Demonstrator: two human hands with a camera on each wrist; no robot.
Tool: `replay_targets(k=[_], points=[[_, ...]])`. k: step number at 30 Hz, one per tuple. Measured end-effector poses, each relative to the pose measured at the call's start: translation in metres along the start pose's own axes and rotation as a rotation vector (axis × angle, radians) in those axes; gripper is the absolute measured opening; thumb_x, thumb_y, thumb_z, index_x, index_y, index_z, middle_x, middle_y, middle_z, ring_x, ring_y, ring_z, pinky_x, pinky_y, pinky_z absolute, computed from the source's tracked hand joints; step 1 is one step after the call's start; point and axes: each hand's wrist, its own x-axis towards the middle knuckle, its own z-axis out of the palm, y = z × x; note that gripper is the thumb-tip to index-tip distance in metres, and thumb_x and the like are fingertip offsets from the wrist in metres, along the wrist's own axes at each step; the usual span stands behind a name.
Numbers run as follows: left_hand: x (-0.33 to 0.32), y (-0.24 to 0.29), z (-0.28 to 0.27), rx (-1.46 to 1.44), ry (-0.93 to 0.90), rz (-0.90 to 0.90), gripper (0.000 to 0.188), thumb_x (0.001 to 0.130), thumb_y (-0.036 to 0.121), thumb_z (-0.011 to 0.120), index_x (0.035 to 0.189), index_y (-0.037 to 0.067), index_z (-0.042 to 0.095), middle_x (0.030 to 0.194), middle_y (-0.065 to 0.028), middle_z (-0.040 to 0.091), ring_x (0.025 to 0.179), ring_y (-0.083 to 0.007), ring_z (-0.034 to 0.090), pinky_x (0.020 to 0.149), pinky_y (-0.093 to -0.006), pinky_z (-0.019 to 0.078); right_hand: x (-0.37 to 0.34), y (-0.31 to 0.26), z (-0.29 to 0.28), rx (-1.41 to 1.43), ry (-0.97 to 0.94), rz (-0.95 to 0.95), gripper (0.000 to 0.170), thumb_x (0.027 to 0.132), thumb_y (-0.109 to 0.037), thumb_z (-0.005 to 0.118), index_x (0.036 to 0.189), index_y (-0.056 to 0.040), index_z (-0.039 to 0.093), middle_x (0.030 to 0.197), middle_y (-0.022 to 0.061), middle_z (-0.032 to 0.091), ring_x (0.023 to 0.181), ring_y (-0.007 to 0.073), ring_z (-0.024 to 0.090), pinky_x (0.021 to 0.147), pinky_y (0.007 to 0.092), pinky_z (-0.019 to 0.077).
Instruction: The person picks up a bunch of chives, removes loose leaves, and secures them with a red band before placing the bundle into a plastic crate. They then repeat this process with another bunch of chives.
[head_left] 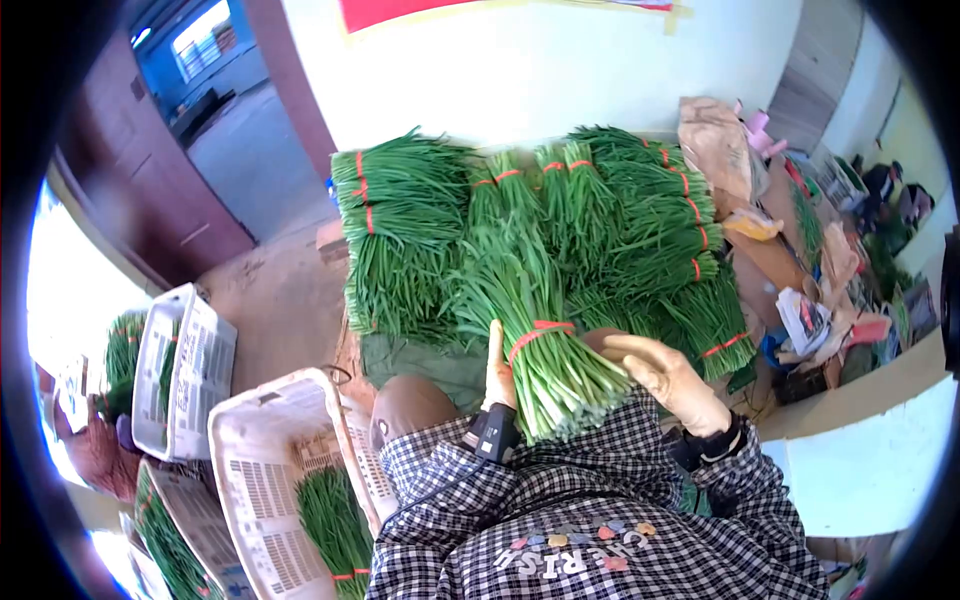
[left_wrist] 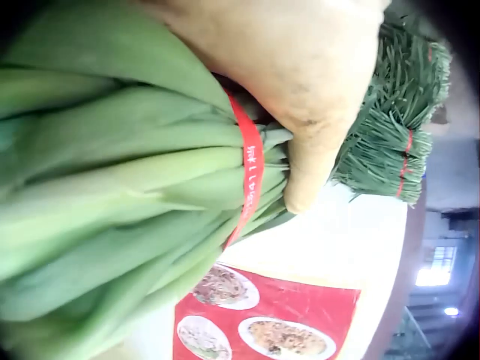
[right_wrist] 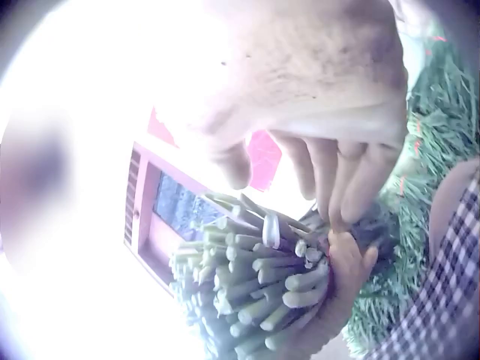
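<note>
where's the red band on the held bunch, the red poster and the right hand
red band (left_wrist: 253, 169): left wrist view, on its printed stretch
red poster (left_wrist: 334, 301): left wrist view, on its plain red background
right hand (head_left: 682, 392): head view, on the middle of the hand

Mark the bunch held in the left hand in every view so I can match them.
Head: held bunch, just right of centre.
Left wrist: held bunch, filling the left side.
Right wrist: held bunch, lower middle, cut ends showing.
Shared landmark: left hand gripping it.

The black-and-white checked top (head_left: 475, 560) bears pale lettering (head_left: 550, 567) — wrist straps (head_left: 492, 433) black, trousers (head_left: 412, 403) seemingly brownish.
</note>
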Motion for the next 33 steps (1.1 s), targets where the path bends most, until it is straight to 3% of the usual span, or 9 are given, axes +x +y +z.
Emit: replay_targets(k=[4, 11, 18, 24, 26, 28, 31, 32, 33], points=[[-0.002, 0.009, -0.011, -0.036, -0.027, 0.101, 0.091, 0.094, 0.078, 0.055, 0.142, 0.002, 0.060, 0.139, -0.0238, 0.064, 0.121, -0.0403, 0.066, 0.107, -0.0585, 0.0525, -0.004, -0.028, 0.017, -0.262, 0.183, -0.257, 0.027, 0.097, -0.017, 0.073, 0.123, -0.0090, 0.073, 0.102, 0.0048, 0.077, 0.092, 0.0151, 0.071, 0.086, 0.0319, 0.0566], [-0.003, 0.009, -0.032, 0.011, -0.060, 0.258, 0.076, 0.103, 0.066, 0.048, 0.147, 0.004, 0.056, 0.144, -0.0237, 0.061, 0.125, -0.0403, 0.064, 0.111, -0.0571, 0.0506, 0.019, -0.017, 0.068, -0.545, 0.156, -0.591, 0.033, 0.089, -0.009, 0.078, 0.121, -0.0097, 0.071, 0.067, 0.0076, 0.062, 0.059, 0.0287, 0.061, 0.056, 0.0407, 0.0475], [0.001, 0.010, -0.052, -0.050, 0.000, 0.259, 0.077, 0.104, 0.066, 0.047, 0.149, 0.004, 0.054, 0.146, -0.0236, 0.059, 0.128, -0.0403, 0.062, 0.112, -0.0563, 0.0495, 0.032, -0.029, 0.082, -1.008, 0.087, -0.536, 0.015, 0.092, -0.017, 0.068, 0.104, -0.0096, 0.062, 0.062, 0.0067, 0.057, 0.056, 0.0289, 0.061, 0.053, 0.0438, 0.0459], [-0.001, 0.006, -0.041, 0.099, 0.207, 0.333, 0.079, 0.103, 0.068, 0.046, 0.147, 0.004, 0.056, 0.145, -0.0223, 0.061, 0.128, -0.0392, 0.062, 0.112, -0.0545, 0.0502, 0.044, -0.013, 0.071, -0.910, 0.024, -0.559, 0.021, 0.085, -0.008, 0.074, 0.092, -0.0094, 0.054, 0.067, 0.0038, 0.061, 0.060, 0.0256, 0.064, 0.057, 0.0380, 0.0500], [-0.002, 0.011, -0.047, 0.103, 0.166, 0.327, 0.079, 0.103, 0.068, 0.046, 0.147, 0.004, 0.056, 0.146, -0.0217, 0.060, 0.129, -0.0401, 0.062, 0.113, -0.0557, 0.0485, 0.036, -0.005, 0.062, -0.766, -0.012, -0.508, 0.019, 0.088, -0.008, 0.076, 0.091, -0.0095, 0.057, 0.069, 0.0033, 0.064, 0.062, 0.0211, 0.067, 0.056, 0.0340, 0.0503], [-0.002, 0.014, -0.037, 0.086, 0.253, 0.364, 0.079, 0.103, 0.068, 0.047, 0.148, 0.004, 0.055, 0.147, -0.0216, 0.059, 0.131, -0.0409, 0.061, 0.114, -0.0572, 0.0471, 0.017, -0.027, 0.042, -0.507, -0.296, -0.131, 0.017, 0.092, -0.011, 0.077, 0.087, -0.0074, 0.061, 0.073, 0.0022, 0.069, 0.068, 0.0153, 0.071, 0.059, 0.0300, 0.0533], [-0.001, 0.021, -0.047, 0.091, 0.225, 0.379, 0.081, 0.100, 0.069, 0.052, 0.147, 0.004, 0.056, 0.145, -0.0217, 0.061, 0.128, -0.0424, 0.062, 0.112, -0.0570, 0.0490, -0.010, -0.026, -0.008, 0.032, -0.249, 0.365, 0.015, 0.097, -0.016, 0.077, 0.098, -0.0026, 0.071, 0.083, 0.0033, 0.073, 0.081, 0.0136, 0.074, 0.071, 0.0313, 0.0601], [0.000, 0.020, -0.047, 0.090, 0.224, 0.377, 0.081, 0.100, 0.069, 0.052, 0.147, 0.004, 0.056, 0.145, -0.0217, 0.061, 0.128, -0.0424, 0.062, 0.112, -0.0570, 0.0490, -0.014, -0.014, -0.021, -0.088, -0.228, 0.333, 0.022, 0.095, -0.025, 0.076, 0.108, -0.0072, 0.072, 0.097, 0.0099, 0.077, 0.090, 0.0212, 0.076, 0.083, 0.0354, 0.0602], [0.002, 0.018, -0.047, 0.078, 0.238, 0.389, 0.080, 0.100, 0.069, 0.054, 0.146, 0.003, 0.056, 0.145, -0.0220, 0.061, 0.127, -0.0423, 0.062, 0.111, -0.0570, 0.0496, -0.018, 0.001, -0.026, -0.822, -0.153, 0.342, 0.024, 0.094, -0.021, 0.076, 0.114, -0.0080, 0.072, 0.105, 0.0125, 0.076, 0.097, 0.0256, 0.075, 0.089, 0.0372, 0.0588]])
